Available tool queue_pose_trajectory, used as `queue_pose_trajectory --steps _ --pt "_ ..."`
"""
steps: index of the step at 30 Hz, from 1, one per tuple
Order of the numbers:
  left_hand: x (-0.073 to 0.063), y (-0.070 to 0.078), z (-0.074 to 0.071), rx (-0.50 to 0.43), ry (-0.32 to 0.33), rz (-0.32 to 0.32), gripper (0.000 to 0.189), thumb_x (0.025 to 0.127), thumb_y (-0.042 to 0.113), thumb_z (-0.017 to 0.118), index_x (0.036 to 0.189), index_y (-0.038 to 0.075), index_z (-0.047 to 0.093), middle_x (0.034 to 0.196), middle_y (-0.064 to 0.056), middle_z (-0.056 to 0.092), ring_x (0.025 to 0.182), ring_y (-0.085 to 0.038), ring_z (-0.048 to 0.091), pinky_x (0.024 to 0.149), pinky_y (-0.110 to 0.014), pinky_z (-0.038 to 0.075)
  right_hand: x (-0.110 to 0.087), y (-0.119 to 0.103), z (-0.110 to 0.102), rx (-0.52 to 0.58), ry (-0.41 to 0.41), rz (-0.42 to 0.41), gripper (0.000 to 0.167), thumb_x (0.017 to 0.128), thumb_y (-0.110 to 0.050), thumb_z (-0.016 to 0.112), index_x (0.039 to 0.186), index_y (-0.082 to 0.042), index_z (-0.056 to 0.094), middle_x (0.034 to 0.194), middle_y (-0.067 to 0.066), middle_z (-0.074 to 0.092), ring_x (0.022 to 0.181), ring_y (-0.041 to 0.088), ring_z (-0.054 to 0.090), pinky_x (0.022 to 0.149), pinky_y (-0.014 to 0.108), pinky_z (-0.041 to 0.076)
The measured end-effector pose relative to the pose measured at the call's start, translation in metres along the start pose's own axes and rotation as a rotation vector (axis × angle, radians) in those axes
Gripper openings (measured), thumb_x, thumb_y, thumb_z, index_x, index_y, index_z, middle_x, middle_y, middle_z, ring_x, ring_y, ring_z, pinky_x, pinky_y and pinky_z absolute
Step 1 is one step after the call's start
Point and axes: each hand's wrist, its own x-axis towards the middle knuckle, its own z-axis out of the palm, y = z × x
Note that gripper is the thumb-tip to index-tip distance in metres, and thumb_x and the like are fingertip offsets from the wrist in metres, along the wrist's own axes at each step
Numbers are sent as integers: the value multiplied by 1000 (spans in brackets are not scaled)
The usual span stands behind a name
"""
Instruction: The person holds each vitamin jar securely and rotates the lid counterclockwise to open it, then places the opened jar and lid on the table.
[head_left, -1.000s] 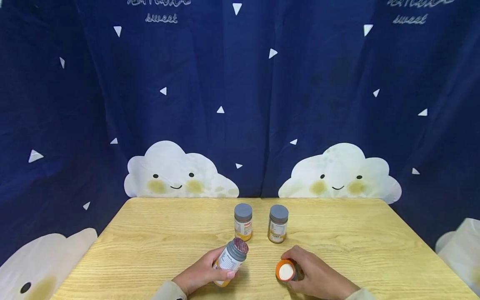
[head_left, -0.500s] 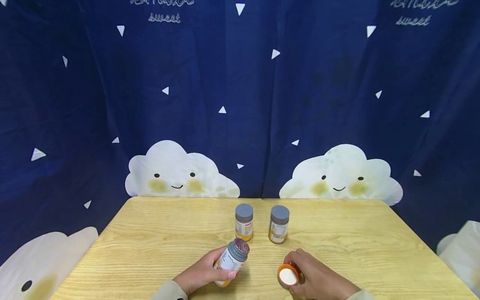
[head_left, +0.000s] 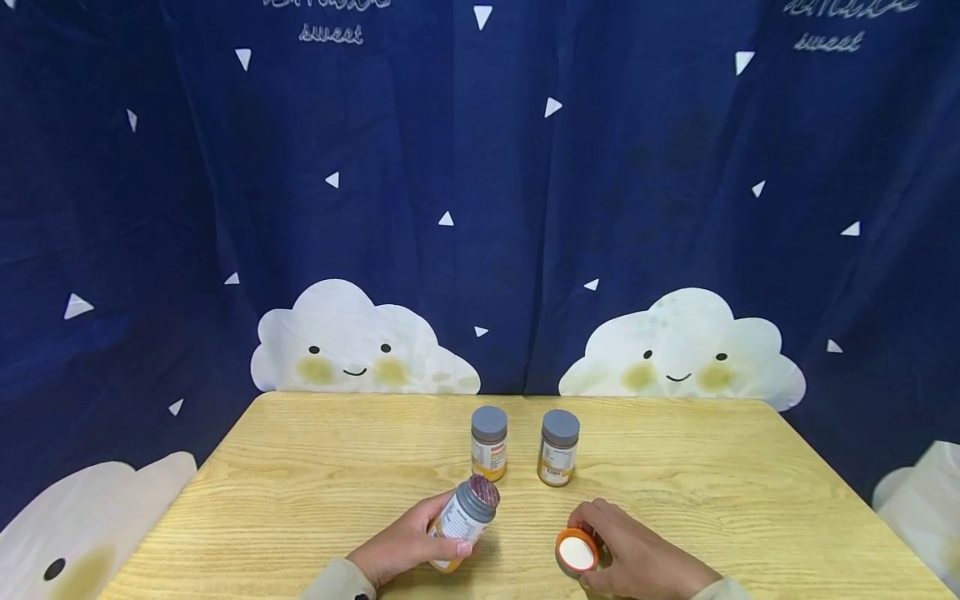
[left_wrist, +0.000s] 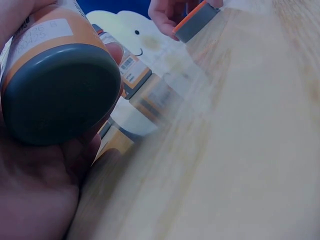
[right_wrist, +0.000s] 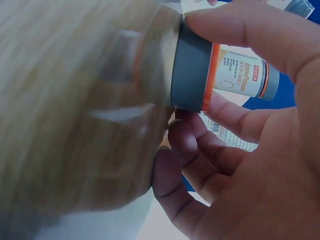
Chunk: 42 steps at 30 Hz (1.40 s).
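Note:
My left hand [head_left: 408,542] grips a white and orange supplement bottle [head_left: 459,525], tilted to the right. The bottle has no cap on, and its mouth shows a dark reddish, patterned cover. Its dark grey base [left_wrist: 62,95] faces the left wrist camera. To the right, my right hand [head_left: 633,552] holds a grey bottle cap [head_left: 577,553] by its side, thumb and fingers around it. The cap lies upside down at the tabletop, its orange rim and white liner facing up. In the right wrist view, the grey top of the cap [right_wrist: 190,70] is right at the wood.
Two capped bottles stand upright farther back on the wooden table [head_left: 337,467]: a left one [head_left: 488,450] and a right one [head_left: 557,452]. A dark blue curtain [head_left: 495,167] with smiling clouds hangs behind the table's far edge.
My right hand has shifted the cap slightly to the right and turned its opening a little; it is still over the last half second. The left hand keeps its grip on the bottle.

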Motion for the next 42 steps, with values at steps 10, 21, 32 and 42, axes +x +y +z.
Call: queue_pose_trajectory --steps 10,21,32,42 --pt "-1 -3 0 16 35 -3 50 86 25 69 131 11 53 115 -8 61 102 -23 57 90 -34 47 1 1 1 2 5 9 39 80 -42 76 108 -24 56 100 -9 53 90 8 47 76 23 42" --pt "-1 -4 -2 18 291 33 59 87 20 71 139 6 46 126 -11 57 113 -24 53 94 -33 43 0 3 2 13 4 -14 37 81 -42 75 107 -24 56 99 -8 53 89 9 46 74 23 41" --pt "10 -6 -8 25 648 88 65 80 18 80 134 10 46 126 -11 59 113 -23 57 94 -30 46 0 4 1 12 12 -21 36 82 -43 74 108 -24 57 99 -7 52 89 8 45 74 23 40" --pt "18 -11 -26 114 793 139 60 79 14 81 129 12 49 124 -9 62 114 -21 57 99 -31 43 1 2 1 -11 30 -65 34 83 -39 75 106 -24 57 98 -8 52 88 9 44 73 23 40"
